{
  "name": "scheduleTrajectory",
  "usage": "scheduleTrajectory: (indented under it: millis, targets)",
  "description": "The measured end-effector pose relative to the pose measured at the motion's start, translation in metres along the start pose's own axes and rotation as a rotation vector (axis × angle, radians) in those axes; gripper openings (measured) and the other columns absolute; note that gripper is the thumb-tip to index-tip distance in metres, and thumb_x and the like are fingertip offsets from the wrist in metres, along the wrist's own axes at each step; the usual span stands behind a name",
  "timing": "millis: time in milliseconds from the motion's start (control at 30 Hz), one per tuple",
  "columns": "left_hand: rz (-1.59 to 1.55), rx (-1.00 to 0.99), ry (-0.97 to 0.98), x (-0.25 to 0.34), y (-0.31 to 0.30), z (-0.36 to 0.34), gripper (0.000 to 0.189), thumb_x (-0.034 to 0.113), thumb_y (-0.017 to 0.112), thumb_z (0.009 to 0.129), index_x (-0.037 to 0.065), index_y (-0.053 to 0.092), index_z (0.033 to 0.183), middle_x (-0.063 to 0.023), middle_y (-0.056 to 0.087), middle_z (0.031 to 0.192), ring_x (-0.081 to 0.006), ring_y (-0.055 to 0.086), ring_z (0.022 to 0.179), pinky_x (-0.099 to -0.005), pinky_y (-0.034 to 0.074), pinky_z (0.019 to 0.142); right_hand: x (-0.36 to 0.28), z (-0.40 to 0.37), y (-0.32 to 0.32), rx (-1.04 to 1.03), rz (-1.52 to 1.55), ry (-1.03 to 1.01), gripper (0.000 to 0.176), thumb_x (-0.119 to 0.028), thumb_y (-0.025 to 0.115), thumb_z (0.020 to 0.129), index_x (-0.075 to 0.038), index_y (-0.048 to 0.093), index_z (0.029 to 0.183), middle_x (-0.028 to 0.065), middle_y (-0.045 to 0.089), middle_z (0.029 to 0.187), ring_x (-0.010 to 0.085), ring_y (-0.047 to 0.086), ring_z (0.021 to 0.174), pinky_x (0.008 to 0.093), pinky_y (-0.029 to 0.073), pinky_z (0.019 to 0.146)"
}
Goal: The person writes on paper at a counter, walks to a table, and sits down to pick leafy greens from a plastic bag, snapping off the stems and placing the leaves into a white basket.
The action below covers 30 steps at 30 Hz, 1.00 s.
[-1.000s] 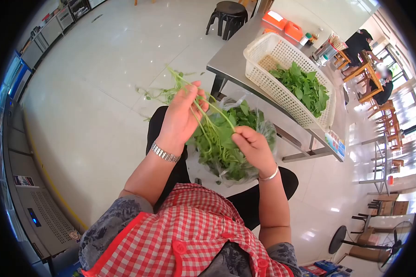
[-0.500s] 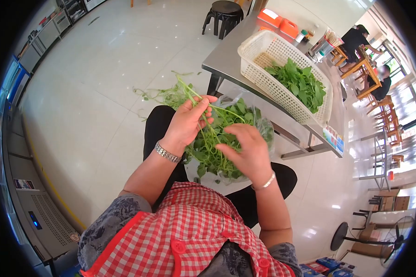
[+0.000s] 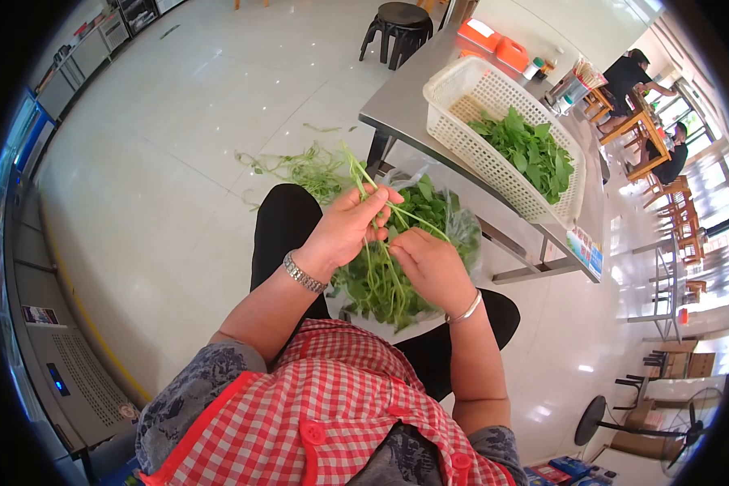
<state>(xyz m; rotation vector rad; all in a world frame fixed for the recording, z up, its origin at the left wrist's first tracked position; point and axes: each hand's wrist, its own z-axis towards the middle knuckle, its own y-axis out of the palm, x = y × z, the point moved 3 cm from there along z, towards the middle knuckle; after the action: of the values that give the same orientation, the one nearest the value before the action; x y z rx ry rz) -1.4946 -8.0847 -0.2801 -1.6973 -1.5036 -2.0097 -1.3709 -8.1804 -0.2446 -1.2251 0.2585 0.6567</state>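
Note:
Long green leafy stems (image 3: 363, 172) run through my left hand (image 3: 344, 231), whose thumb and fingers are closed round them. My right hand (image 3: 434, 269) is beside it, fingertips pinched at the lower part of the same stems. Below both hands a clear plastic bag (image 3: 468, 231), full of leafy greens (image 3: 381, 293), sits between my knees. On the floor past my left knee lies a loose heap of bare stems (image 3: 312, 172). A white slotted basket (image 3: 454, 121) rests on the metal table to the right, with picked green leaves (image 3: 530, 154) in it.
The metal table (image 3: 397, 101) has its near edge just beyond the bag. Orange containers (image 3: 510, 53) and a holder of chopsticks (image 3: 575, 85) stand behind the basket. A black stool (image 3: 397, 32) is farther off. Two people sit or stand at distant wooden tables; a fan (image 3: 688, 433) is at lower right.
My right hand has moved in from open, fingers apart, to a pinch on the stems. My left hand has shifted slightly right and down with the stems.

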Motion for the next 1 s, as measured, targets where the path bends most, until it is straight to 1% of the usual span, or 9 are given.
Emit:
scheduleTrajectory:
  millis: [100, 200, 300, 333, 433, 467, 567, 767, 1000]
  targets:
    - [-0.107, -0.015, -0.066, -0.004, -0.003, 0.001, 0.022, 0.025, 0.05, 0.098, 0.004, 0.056, 0.101, 0.0018, 0.046, 0.076, -0.0064, 0.043, 0.067, -0.0205, 0.037, 0.055, 0.013, -0.003, 0.003, -0.09, 0.287, 0.088, 0.011, -0.014, 0.056, 0.089, -0.005, 0.058, 0.083, 0.0074, 0.059, 0.076, 0.0229, 0.059, 0.068, 0.0328, 0.048, 0.062]
    - [-0.182, 0.034, -0.077, 0.002, -0.014, 0.005, 0.023, 0.026, 0.05, 0.098, 0.004, 0.055, 0.1, 0.002, 0.044, 0.075, -0.0058, 0.041, 0.065, -0.0193, 0.035, 0.052, 0.034, -0.014, 0.007, -0.049, 0.818, 0.285, 0.014, -0.014, 0.052, 0.094, -0.003, 0.06, 0.089, 0.0041, 0.06, 0.079, 0.0152, 0.057, 0.07, 0.0287, 0.046, 0.065]
    - [-0.245, 0.051, -0.103, 0.004, -0.014, 0.003, 0.023, 0.026, 0.051, 0.098, 0.003, 0.055, 0.099, 0.0018, 0.044, 0.075, -0.0057, 0.041, 0.064, -0.0183, 0.034, 0.051, 0.02, -0.007, -0.001, -0.105, 0.685, 0.497, 0.016, -0.015, 0.05, 0.096, -0.002, 0.061, 0.095, 0.0007, 0.061, 0.082, 0.0098, 0.057, 0.077, 0.0273, 0.046, 0.067]
    - [-0.26, 0.042, -0.109, 0.003, -0.012, 0.004, 0.023, 0.025, 0.051, 0.097, 0.003, 0.056, 0.099, 0.0017, 0.045, 0.075, -0.0058, 0.041, 0.064, -0.0184, 0.034, 0.051, 0.019, -0.004, 0.005, -0.07, 0.595, 0.336, 0.014, -0.013, 0.054, 0.092, -0.004, 0.061, 0.1, 0.005, 0.063, 0.085, 0.0166, 0.06, 0.077, 0.0301, 0.048, 0.069]
    - [-0.3, 0.021, -0.103, 0.004, -0.009, 0.005, 0.022, 0.024, 0.052, 0.097, 0.002, 0.056, 0.099, 0.0009, 0.047, 0.075, -0.0064, 0.042, 0.064, -0.0186, 0.035, 0.051, 0.009, 0.002, 0.01, -0.001, 0.249, 0.054, 0.019, -0.01, 0.058, 0.089, -0.004, 0.061, 0.106, 0.0073, 0.061, 0.083, 0.0205, 0.06, 0.074, 0.0308, 0.047, 0.067]
    - [-0.314, 0.018, -0.1, 0.004, -0.009, 0.005, 0.022, 0.024, 0.052, 0.097, 0.002, 0.056, 0.099, 0.0006, 0.048, 0.076, -0.0067, 0.043, 0.064, -0.0187, 0.035, 0.051, 0.005, 0.003, 0.009, -0.055, 0.236, 0.089, 0.022, -0.008, 0.061, 0.085, -0.005, 0.061, 0.107, 0.0113, 0.06, 0.086, 0.0251, 0.058, 0.075, 0.0321, 0.047, 0.069]
    - [-0.446, 0.007, -0.125, 0.002, -0.012, 0.005, 0.021, 0.023, 0.053, 0.096, 0.002, 0.056, 0.099, -0.0001, 0.049, 0.075, -0.0076, 0.043, 0.065, -0.0189, 0.035, 0.051, 0.006, 0.002, 0.011, -0.088, 0.315, 0.111, 0.02, -0.013, 0.059, 0.086, -0.006, 0.059, 0.105, 0.0143, 0.06, 0.09, 0.0322, 0.06, 0.082, 0.0378, 0.048, 0.073]
    - [-0.708, 0.031, -0.22, -0.008, -0.006, 0.006, 0.021, 0.021, 0.052, 0.097, 0.001, 0.055, 0.101, -0.0021, 0.048, 0.077, -0.0092, 0.043, 0.067, -0.0187, 0.035, 0.052, 0.016, -0.004, 0.024, -0.126, 0.458, 0.166, 0.012, -0.011, 0.056, 0.088, -0.001, 0.058, 0.095, 0.0146, 0.055, 0.083, 0.03, 0.055, 0.076, 0.0358, 0.045, 0.071]
    - [-0.62, 0.019, -0.238, -0.011, 0.001, 0.01, 0.02, 0.02, 0.052, 0.097, 0.001, 0.054, 0.101, -0.0021, 0.048, 0.077, -0.0095, 0.043, 0.065, -0.0192, 0.034, 0.051, 0.02, -0.011, 0.012, -0.191, 0.534, 0.275, 0.014, -0.013, 0.054, 0.091, 0.0, 0.055, 0.086, 0.0123, 0.052, 0.079, 0.0267, 0.053, 0.073, 0.034, 0.043, 0.069]
